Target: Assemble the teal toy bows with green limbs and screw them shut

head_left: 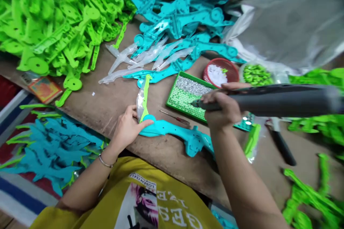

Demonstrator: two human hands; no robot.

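My left hand (130, 127) grips the left end of a blue plastic bow-shaped part (172, 128) lying near the table's front edge. A green and clear plastic arm (143, 98) stands up from that same end. In my right hand (223, 105) is a dark electric screwdriver (279, 100), its tip pointing left over a green perforated screw tray (172, 96). Silver screws (192, 85) lie heaped along the far side of the tray. Between the tray and the blue part rests a small hand screwdriver (176, 117) with a red handle.
Piles of green parts (67, 18) and blue parts (185, 18) cover the back. Clear plastic pieces (153, 55) lie before them. A red basket (233, 68) holds white bits. Black-handled pliers (282, 143) lie right. Finished-looking blue pieces (51, 146) are heaped below left.
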